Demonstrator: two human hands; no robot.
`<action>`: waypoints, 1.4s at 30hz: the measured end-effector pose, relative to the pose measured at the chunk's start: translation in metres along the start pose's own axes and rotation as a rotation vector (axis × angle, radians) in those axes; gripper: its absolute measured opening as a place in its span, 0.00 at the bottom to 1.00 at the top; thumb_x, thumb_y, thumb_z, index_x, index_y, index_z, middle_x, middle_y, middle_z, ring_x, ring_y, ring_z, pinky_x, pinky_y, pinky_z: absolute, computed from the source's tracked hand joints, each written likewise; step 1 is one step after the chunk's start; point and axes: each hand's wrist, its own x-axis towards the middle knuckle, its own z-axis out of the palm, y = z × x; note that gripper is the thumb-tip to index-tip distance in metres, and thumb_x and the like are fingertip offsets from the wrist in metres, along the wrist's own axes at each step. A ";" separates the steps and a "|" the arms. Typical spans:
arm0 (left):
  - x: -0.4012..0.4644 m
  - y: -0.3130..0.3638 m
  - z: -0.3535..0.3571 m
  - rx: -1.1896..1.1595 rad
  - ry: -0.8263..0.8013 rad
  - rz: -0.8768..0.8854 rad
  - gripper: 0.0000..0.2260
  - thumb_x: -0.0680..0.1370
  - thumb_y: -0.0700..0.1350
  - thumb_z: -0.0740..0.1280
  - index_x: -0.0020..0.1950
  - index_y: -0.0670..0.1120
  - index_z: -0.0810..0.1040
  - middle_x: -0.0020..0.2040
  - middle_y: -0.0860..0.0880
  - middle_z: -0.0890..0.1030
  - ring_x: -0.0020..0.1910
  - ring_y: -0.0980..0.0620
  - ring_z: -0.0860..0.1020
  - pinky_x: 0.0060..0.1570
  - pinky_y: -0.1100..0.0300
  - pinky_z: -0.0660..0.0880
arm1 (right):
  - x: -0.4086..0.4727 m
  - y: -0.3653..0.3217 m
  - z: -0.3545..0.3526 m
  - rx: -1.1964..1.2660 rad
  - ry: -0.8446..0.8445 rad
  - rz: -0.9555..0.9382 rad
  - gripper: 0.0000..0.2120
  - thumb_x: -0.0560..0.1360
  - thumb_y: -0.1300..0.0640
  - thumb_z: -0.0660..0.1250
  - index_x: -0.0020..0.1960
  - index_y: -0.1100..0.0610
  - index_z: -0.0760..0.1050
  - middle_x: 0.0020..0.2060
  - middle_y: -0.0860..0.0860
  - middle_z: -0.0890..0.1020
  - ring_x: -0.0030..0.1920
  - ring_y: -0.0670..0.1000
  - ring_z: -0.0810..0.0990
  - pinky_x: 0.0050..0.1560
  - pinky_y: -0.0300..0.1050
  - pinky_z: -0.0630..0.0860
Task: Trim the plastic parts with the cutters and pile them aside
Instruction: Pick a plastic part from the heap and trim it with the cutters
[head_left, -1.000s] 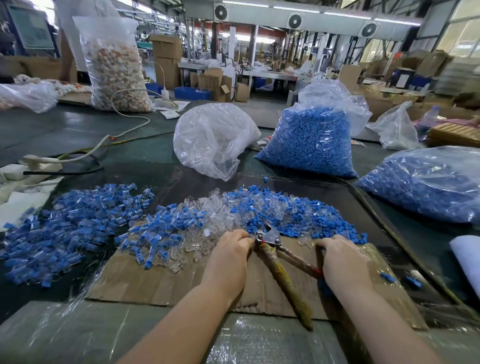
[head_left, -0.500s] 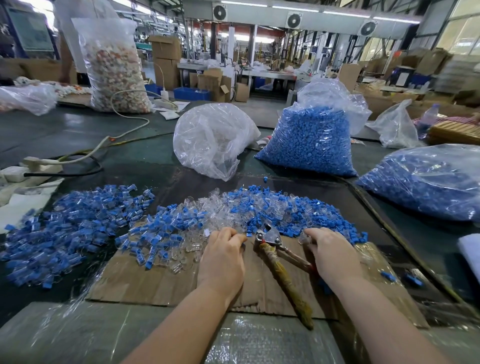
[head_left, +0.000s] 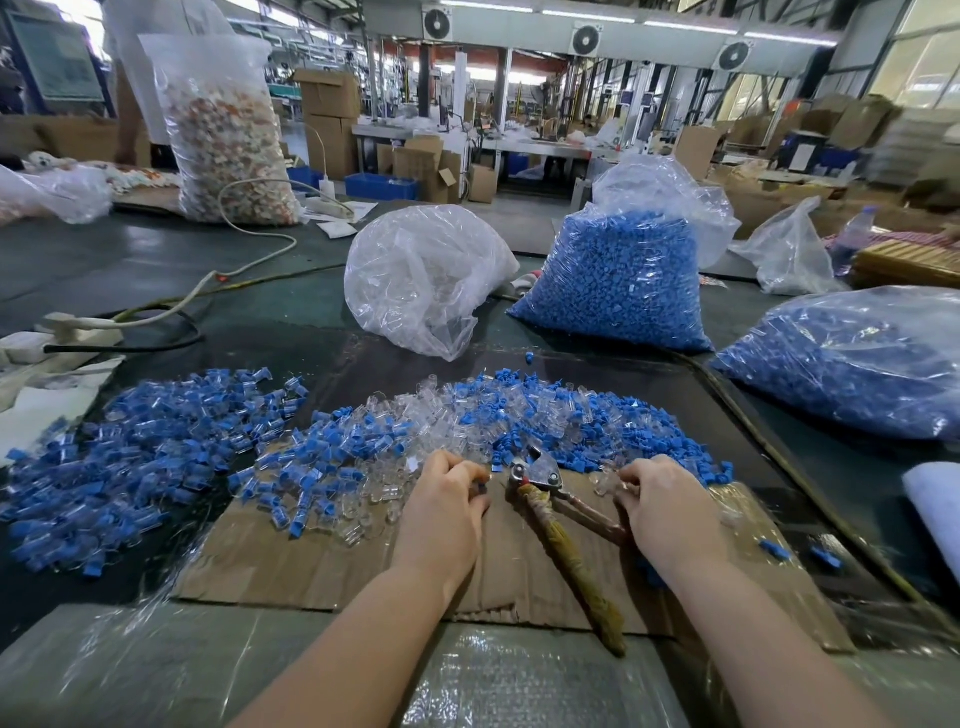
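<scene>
Rusty cutters (head_left: 558, 525) lie on a cardboard sheet (head_left: 311, 566), their jaws toward a heap of blue and clear plastic parts (head_left: 467, 415). My left hand (head_left: 447, 512) sits just left of the jaws, fingers curled, pinching a small blue part. My right hand (head_left: 667, 512) is to the right of the cutters, its fingers pinching a clear part at the heap's edge, close to the upper handle. A second pile of blue-and-clear parts (head_left: 140, 457) spreads out at the left.
A clear bag (head_left: 421, 280) and a bag of blue pieces (head_left: 618, 280) stand behind the heap. Another blue-filled bag (head_left: 852, 364) lies at the right. A power strip and cables (head_left: 83, 327) sit at the left, a tall bag of mixed pieces (head_left: 223, 130) farther back.
Both hands have moved forward from the cardboard to the edge of the heap. My right hand left the cutter handle area and picked at a clear part. The cutters stayed put.
</scene>
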 end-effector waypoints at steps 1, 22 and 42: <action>0.000 0.000 0.000 -0.003 0.001 -0.002 0.12 0.76 0.42 0.66 0.59 0.44 0.77 0.48 0.56 0.70 0.48 0.59 0.73 0.53 0.71 0.67 | 0.000 0.001 0.000 -0.018 -0.011 0.008 0.07 0.77 0.54 0.65 0.53 0.53 0.79 0.46 0.48 0.77 0.46 0.46 0.73 0.50 0.39 0.73; -0.005 0.000 -0.004 -0.002 -0.041 0.033 0.11 0.75 0.46 0.68 0.57 0.49 0.79 0.46 0.58 0.73 0.46 0.61 0.73 0.50 0.73 0.68 | -0.006 -0.006 -0.012 -0.100 -0.040 0.093 0.02 0.76 0.56 0.66 0.48 0.51 0.75 0.43 0.47 0.76 0.45 0.47 0.75 0.47 0.41 0.76; -0.007 0.014 0.005 -0.472 0.051 -0.229 0.11 0.78 0.36 0.63 0.43 0.52 0.75 0.38 0.52 0.80 0.37 0.56 0.80 0.38 0.67 0.77 | -0.047 -0.073 0.007 0.706 0.232 -0.023 0.04 0.74 0.63 0.69 0.42 0.55 0.78 0.34 0.45 0.80 0.35 0.43 0.77 0.40 0.32 0.71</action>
